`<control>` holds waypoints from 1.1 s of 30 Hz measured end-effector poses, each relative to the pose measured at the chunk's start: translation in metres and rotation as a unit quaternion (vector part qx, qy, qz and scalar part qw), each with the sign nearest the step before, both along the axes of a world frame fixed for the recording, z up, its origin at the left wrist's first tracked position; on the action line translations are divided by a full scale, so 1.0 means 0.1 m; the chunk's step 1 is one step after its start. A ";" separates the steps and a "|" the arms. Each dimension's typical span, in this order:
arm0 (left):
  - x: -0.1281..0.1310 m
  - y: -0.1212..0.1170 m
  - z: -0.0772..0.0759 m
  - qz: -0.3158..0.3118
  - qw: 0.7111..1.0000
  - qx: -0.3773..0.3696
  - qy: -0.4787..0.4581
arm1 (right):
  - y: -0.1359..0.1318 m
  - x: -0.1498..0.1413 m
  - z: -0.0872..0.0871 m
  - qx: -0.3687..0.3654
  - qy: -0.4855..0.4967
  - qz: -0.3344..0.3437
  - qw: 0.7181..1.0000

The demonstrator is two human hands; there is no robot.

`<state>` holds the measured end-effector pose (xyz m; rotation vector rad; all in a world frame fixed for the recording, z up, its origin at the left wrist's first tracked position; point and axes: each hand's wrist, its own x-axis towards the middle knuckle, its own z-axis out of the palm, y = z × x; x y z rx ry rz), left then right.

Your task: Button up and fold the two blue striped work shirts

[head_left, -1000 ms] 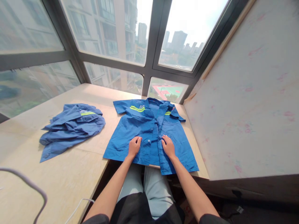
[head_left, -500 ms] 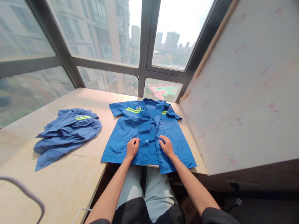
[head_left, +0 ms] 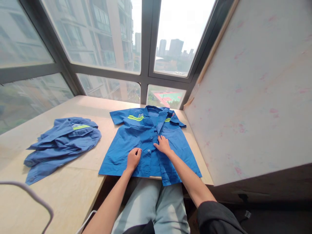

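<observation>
A blue short-sleeved work shirt (head_left: 143, 130) with yellow-green reflective stripes lies spread, front up, on the light wooden surface. Its collar is toward the window, and its front is unbuttoned with the two edges close together. My left hand (head_left: 134, 160) rests on the lower left front panel, fingers curled closed; no cloth shows in them. Beside the front opening, my right hand (head_left: 163, 145) touches the right panel with fingers stretched and apart. To the left lies a second blue shirt (head_left: 65, 139), crumpled, with a similar stripe showing.
The wooden surface (head_left: 83, 165) runs along the window (head_left: 109, 48). A patterned wall (head_left: 255, 107) closes the right side. A grey curved cable or tube (head_left: 36, 196) crosses the lower left corner. My legs (head_left: 143, 201) are under the front edge.
My right hand has moved up and left across the shirt to the front opening, its fingers unfolding from a loose curl. My left hand stays curled on the left panel. The view shifts slightly.
</observation>
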<state>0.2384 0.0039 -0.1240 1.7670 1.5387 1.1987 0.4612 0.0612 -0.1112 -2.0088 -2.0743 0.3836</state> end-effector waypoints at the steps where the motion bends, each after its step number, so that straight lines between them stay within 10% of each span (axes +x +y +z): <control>1: 0.00 0.00 0.00 -0.001 1.000 0.002 0.002 | 0.06 -0.02 0.01 0.001 -0.001 -0.003 1.000; 14: 0.00 0.00 -0.03 -0.004 0.999 0.007 0.035 | 0.58 -0.13 -0.02 -0.007 0.039 -0.052 0.998; 33: 0.02 0.01 -0.08 0.014 1.000 0.014 0.024 | 0.28 0.46 -0.19 0.056 0.155 0.071 0.984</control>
